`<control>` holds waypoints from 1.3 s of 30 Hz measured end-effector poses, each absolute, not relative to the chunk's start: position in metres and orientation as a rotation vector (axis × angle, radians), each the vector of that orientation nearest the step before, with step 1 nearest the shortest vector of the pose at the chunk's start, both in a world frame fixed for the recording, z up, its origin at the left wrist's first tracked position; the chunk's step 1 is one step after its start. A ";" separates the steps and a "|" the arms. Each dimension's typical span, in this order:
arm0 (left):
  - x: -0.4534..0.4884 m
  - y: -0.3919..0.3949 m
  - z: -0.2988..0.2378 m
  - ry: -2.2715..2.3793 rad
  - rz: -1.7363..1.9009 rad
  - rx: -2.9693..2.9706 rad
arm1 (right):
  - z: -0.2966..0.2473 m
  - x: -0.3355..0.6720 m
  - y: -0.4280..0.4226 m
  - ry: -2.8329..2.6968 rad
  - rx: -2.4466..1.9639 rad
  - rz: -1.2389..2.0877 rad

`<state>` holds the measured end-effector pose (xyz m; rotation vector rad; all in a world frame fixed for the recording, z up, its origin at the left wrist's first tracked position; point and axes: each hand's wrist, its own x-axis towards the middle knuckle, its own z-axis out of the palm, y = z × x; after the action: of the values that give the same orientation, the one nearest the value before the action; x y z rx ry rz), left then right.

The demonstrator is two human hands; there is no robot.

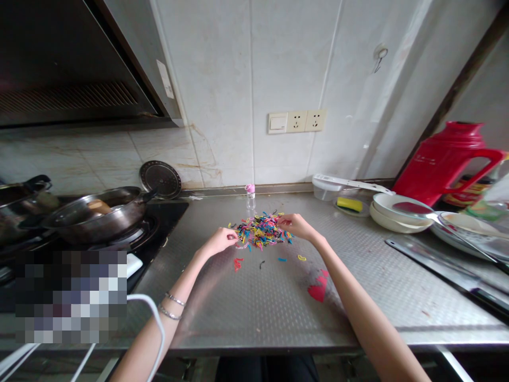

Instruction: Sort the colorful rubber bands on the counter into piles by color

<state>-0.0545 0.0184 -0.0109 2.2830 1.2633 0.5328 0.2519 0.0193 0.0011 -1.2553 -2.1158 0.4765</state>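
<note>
At the far left of the frame, a steel pan (103, 223) sits on the black stove (173, 215), away from your small things. Left of the middle, your left hand (222, 240) reaches up from the bottom, arm stretched out, with two bracelets (169, 313) near the wrist. Its fingers curl in at the heap's left edge; I cannot tell if this grip is closed or has a loop. The heap of coloured loops (260, 232) lies mid-frame on the steel tabletop (222, 318), maybe so both your hands can reach it. Below it, a red bunch (237, 263), black loop (261, 264), blue loop (282, 260) and yellow loop (301, 258) lie apart, perhaps so each colour gets its own spot. Your right hand (295, 225) comes from the lower right, arm long, fingers bent down at the heap's right edge; I cannot tell if that grip is closed either. At the far right, a red flask (449, 159) stands well apart.
</note>
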 end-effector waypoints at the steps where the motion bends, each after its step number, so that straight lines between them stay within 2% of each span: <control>1: -0.056 0.019 -0.009 1.269 0.529 2.278 | 0.001 0.252 0.019 -2.119 -1.266 0.482; 6: -0.071 0.021 0.005 1.211 0.457 2.220 | 0.000 0.253 0.019 -2.140 -1.301 0.519; 15: -0.113 0.019 0.023 1.221 -0.008 2.096 | -0.003 0.248 0.018 -2.184 -1.340 0.500; 20: -0.114 0.015 0.022 1.261 -0.111 2.028 | -0.009 0.230 0.016 -2.293 -1.199 0.673; 24: -0.113 0.016 0.022 1.271 -0.081 2.017 | -0.012 0.208 0.005 -2.436 -1.209 0.656; 30: -0.115 0.024 0.017 1.312 0.180 2.060 | -0.008 0.185 -0.014 -2.459 -1.497 0.476; 39: -0.116 0.026 0.017 1.342 0.326 2.099 | -0.011 0.185 -0.012 -2.464 -1.436 0.501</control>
<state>-0.1155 0.0255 0.0167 2.0991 1.3424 0.3256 0.1854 -0.0116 -0.0110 -1.4356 -2.4640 0.5010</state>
